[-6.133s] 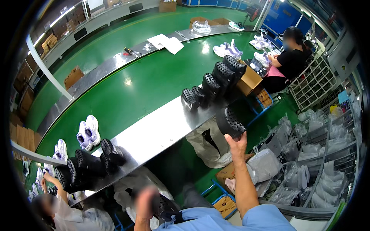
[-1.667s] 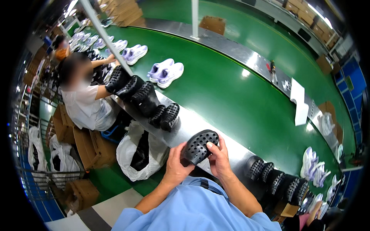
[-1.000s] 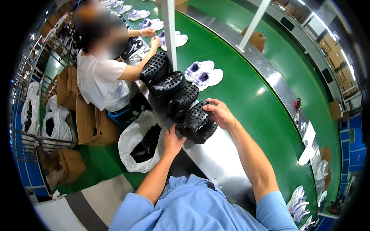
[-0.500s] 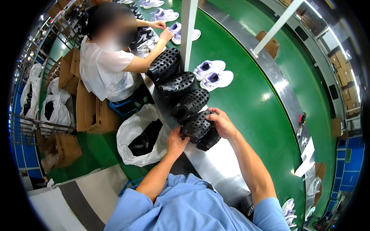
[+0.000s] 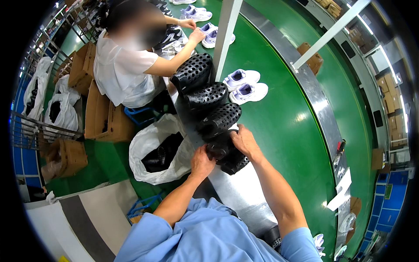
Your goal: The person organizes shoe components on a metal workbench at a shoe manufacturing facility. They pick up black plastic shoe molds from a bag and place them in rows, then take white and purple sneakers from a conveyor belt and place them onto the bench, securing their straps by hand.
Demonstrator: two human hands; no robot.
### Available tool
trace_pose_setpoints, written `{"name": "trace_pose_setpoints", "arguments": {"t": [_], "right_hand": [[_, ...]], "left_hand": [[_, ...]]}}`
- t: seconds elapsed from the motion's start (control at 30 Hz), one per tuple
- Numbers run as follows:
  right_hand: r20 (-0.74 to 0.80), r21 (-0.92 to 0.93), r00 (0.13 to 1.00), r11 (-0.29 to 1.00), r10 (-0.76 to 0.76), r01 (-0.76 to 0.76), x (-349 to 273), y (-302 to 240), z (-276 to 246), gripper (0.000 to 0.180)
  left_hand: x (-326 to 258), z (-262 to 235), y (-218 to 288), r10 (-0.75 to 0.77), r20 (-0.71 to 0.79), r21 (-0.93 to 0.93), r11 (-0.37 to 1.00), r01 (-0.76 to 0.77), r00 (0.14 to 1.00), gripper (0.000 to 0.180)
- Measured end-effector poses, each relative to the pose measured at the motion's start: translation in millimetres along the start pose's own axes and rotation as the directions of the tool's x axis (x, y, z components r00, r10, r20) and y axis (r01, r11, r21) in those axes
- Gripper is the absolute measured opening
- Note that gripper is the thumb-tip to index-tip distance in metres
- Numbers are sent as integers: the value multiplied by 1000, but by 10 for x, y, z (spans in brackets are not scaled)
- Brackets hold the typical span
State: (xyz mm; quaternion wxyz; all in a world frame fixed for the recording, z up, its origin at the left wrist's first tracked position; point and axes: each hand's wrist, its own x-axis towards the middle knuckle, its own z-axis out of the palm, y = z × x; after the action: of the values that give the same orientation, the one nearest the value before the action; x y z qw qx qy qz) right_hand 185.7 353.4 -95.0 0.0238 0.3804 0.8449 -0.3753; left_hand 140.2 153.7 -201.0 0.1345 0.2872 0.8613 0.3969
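Observation:
A black perforated clog [image 5: 231, 158] lies on the steel ledge [image 5: 233, 196] beside the green conveyor belt [image 5: 288, 118]. My left hand [image 5: 201, 160] grips its near end and my right hand [image 5: 245, 140] presses on its top. It ends a row of black perforated clogs [image 5: 205, 94] that leans along the ledge away from me.
A seated person in a white shirt [image 5: 118, 70] reaches to the far end of the row. A white bag [image 5: 152, 148] holding black clogs stands below the ledge, by cardboard boxes [image 5: 102, 113]. White and lilac sneakers [image 5: 246, 85] ride the belt. A white post [image 5: 227, 30] rises near the row.
My view has swung along the ledge toward the row of clogs. Both hands have carried the black clog there and set it down against the end of the row.

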Motion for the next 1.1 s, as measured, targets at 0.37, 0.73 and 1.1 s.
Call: {"name": "trace_pose_setpoints", "arguments": {"t": [0.37,0.73,1.1], "right_hand": [[-160,105,987,994,5,12,-292,71,-281,51],[-110,-282,958,933,-265,226,-768,-45,-114,89],[-113,-489,911,820,-397,297,-788,-259,312,55]], "left_hand": [[-65,-314,43,-11,148,-151,988,33,989,82],[46,-304,47,121,114,-25,993,-119,986,88],[103,77,-258,125,-2,-53,991,-125,992,78]]}}
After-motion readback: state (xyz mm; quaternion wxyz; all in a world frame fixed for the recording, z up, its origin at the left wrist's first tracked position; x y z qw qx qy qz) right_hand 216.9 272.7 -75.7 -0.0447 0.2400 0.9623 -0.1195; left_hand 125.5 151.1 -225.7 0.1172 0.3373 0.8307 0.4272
